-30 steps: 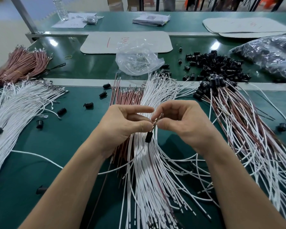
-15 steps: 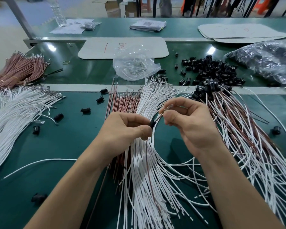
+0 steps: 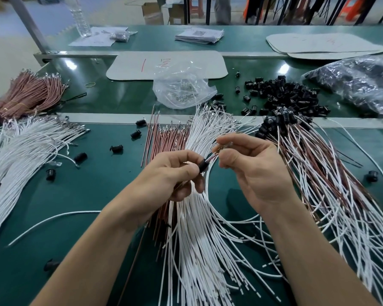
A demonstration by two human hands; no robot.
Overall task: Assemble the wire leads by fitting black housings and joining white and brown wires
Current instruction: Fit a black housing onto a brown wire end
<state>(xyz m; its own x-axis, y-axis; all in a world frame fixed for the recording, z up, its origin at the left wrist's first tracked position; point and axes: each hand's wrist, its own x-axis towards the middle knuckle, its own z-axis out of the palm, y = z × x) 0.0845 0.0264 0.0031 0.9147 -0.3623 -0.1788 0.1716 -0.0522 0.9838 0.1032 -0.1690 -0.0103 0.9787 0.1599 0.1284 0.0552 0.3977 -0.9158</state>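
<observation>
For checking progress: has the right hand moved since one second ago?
Yes. The right hand has shifted rightward and away from the left hand, toward the finished leads.

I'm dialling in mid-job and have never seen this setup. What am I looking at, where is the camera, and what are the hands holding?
There is no machine here: a person works with two bare hands, and the single picture comes from a camera worn on the head, looking forward and down at a green workbench.

The left hand pinches a small black housing. The right hand pinches the wire ends that run into that housing.

On the bench, white wires fan out under the hands, with brown wires beside them. More white wires and a brown bundle lie far left. A heap of black housings sits behind, leads already fitted lie on the right, and a clear bag is in the middle.
</observation>
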